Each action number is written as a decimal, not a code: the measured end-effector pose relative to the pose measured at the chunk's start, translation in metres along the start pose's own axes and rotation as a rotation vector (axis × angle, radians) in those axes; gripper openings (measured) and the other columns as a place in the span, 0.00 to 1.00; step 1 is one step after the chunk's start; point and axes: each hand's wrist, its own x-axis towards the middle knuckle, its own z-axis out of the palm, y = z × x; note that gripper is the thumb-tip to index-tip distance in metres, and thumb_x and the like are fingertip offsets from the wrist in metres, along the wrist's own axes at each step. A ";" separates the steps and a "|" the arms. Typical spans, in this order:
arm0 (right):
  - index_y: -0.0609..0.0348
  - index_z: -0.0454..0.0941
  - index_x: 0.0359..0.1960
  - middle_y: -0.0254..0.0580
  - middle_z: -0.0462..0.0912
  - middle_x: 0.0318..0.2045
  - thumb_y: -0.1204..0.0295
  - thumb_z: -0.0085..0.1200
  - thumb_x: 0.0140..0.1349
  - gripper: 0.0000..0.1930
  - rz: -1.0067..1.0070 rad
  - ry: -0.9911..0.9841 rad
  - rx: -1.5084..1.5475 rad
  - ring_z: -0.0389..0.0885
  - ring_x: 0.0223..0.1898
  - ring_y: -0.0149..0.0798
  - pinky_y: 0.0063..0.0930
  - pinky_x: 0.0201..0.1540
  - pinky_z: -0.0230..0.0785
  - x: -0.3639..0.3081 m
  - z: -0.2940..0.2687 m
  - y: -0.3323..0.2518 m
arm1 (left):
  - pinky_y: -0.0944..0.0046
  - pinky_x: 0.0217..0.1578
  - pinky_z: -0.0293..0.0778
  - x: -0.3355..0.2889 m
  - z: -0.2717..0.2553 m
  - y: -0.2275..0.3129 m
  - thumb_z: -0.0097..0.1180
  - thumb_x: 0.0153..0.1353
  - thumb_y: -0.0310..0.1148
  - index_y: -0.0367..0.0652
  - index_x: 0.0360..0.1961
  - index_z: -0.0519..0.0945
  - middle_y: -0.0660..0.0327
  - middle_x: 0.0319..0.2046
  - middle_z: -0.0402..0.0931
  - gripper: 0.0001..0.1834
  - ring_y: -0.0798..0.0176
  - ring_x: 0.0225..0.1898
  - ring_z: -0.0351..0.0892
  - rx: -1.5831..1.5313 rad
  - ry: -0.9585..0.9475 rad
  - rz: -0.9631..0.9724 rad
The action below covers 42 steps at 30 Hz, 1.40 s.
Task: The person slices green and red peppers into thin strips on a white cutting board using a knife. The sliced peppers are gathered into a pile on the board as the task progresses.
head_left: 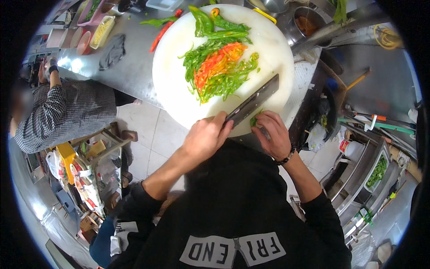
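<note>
My left hand [202, 138] is closed round the handle end of a cleaver [256, 99], whose dark blade slants up to the right over a round white cutting board [172, 85]. Close by its lower edge, my right hand [274, 134], with a beaded bracelet at the wrist, has its fingers bent and pinched on a small piece of green pepper [254, 120]. Beyond the blade lies a heap of shredded peppers [219, 67], red and orange in the middle with green around. Whole green peppers [204, 22] rest at the board's far edge.
Red chillies [162, 36] and a dark cloth [113, 51] lie on the steel counter [134, 67] left of the board. Bowls and a yellow-filled tray [102, 32] stand farther left. A metal pot [309, 22] is at the far right. A co-worker in a checked garment [74, 105] stands at left.
</note>
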 end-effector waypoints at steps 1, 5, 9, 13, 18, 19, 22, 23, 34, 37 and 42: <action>0.64 0.79 0.51 0.50 0.85 0.50 0.83 0.70 0.58 0.19 -0.011 0.004 -0.017 0.82 0.56 0.56 0.45 0.58 0.79 0.000 0.002 0.001 | 0.41 0.28 0.78 -0.004 -0.002 0.003 0.62 0.74 0.32 0.36 0.37 0.75 0.41 0.26 0.82 0.12 0.32 0.29 0.84 0.041 0.018 0.011; 0.63 0.79 0.50 0.48 0.87 0.50 0.83 0.71 0.58 0.19 -0.040 0.025 -0.043 0.83 0.53 0.55 0.44 0.56 0.79 0.001 0.009 0.004 | 0.41 0.30 0.79 -0.018 -0.004 0.014 0.61 0.74 0.32 0.36 0.36 0.74 0.43 0.30 0.82 0.12 0.33 0.30 0.84 0.122 -0.020 -0.038; 0.62 0.81 0.45 0.50 0.88 0.46 0.86 0.70 0.58 0.15 0.045 0.140 -0.054 0.85 0.48 0.56 0.44 0.52 0.79 0.011 0.018 0.017 | 0.42 0.30 0.78 -0.022 0.003 0.007 0.60 0.74 0.30 0.34 0.37 0.75 0.40 0.28 0.83 0.11 0.31 0.31 0.84 0.007 0.026 -0.107; 0.63 0.80 0.45 0.51 0.88 0.45 0.88 0.67 0.60 0.14 0.011 0.251 -0.081 0.86 0.46 0.55 0.41 0.50 0.79 0.030 0.015 0.017 | 0.42 0.30 0.78 -0.022 0.005 0.004 0.60 0.75 0.29 0.33 0.37 0.75 0.38 0.28 0.82 0.11 0.31 0.31 0.84 -0.089 0.091 -0.149; 0.64 0.79 0.46 0.53 0.87 0.44 0.91 0.62 0.59 0.16 -0.040 0.159 -0.062 0.85 0.45 0.56 0.44 0.50 0.80 0.033 0.009 0.019 | 0.41 0.30 0.78 -0.026 -0.003 0.022 0.59 0.75 0.29 0.33 0.39 0.74 0.38 0.28 0.82 0.10 0.31 0.30 0.84 -0.010 0.050 -0.145; 0.64 0.78 0.48 0.53 0.86 0.45 0.90 0.62 0.58 0.17 -0.046 0.119 -0.061 0.85 0.46 0.57 0.44 0.50 0.80 0.034 0.003 0.021 | 0.41 0.30 0.79 -0.028 -0.004 0.025 0.59 0.75 0.29 0.33 0.39 0.74 0.38 0.27 0.82 0.10 0.31 0.30 0.84 -0.001 0.043 -0.137; 0.64 0.78 0.49 0.53 0.86 0.45 0.90 0.61 0.57 0.18 -0.084 0.036 -0.058 0.84 0.47 0.58 0.46 0.50 0.80 0.035 -0.004 0.026 | 0.40 0.29 0.79 -0.030 -0.006 0.031 0.58 0.75 0.29 0.33 0.38 0.72 0.38 0.27 0.82 0.11 0.31 0.28 0.84 0.028 -0.006 -0.126; 0.64 0.78 0.49 0.53 0.86 0.45 0.90 0.61 0.57 0.18 -0.101 0.014 -0.057 0.84 0.47 0.58 0.46 0.50 0.80 0.035 -0.005 0.027 | 0.40 0.29 0.79 -0.029 -0.006 0.031 0.58 0.75 0.29 0.33 0.37 0.72 0.38 0.26 0.82 0.11 0.31 0.28 0.84 0.040 -0.042 -0.130; 0.66 0.77 0.47 0.54 0.84 0.44 0.90 0.58 0.56 0.16 -0.123 -0.198 0.013 0.82 0.47 0.60 0.47 0.52 0.79 0.053 -0.030 0.027 | 0.35 0.31 0.79 0.010 0.005 0.031 0.56 0.77 0.34 0.33 0.38 0.73 0.40 0.24 0.82 0.13 0.28 0.27 0.83 0.038 -0.013 -0.084; 0.67 0.77 0.46 0.55 0.84 0.44 0.89 0.59 0.58 0.15 -0.165 -0.196 -0.011 0.83 0.46 0.59 0.46 0.51 0.79 0.052 -0.028 0.027 | 0.35 0.31 0.79 -0.014 -0.013 0.039 0.57 0.76 0.33 0.33 0.38 0.74 0.39 0.24 0.82 0.13 0.28 0.27 0.82 0.050 -0.053 -0.098; 0.67 0.77 0.42 0.54 0.84 0.40 0.91 0.60 0.58 0.12 -0.150 -0.121 0.001 0.84 0.43 0.57 0.43 0.46 0.79 0.050 -0.017 0.023 | 0.36 0.31 0.79 -0.009 0.011 0.028 0.57 0.75 0.31 0.33 0.38 0.73 0.38 0.25 0.82 0.11 0.28 0.28 0.83 0.017 -0.046 -0.135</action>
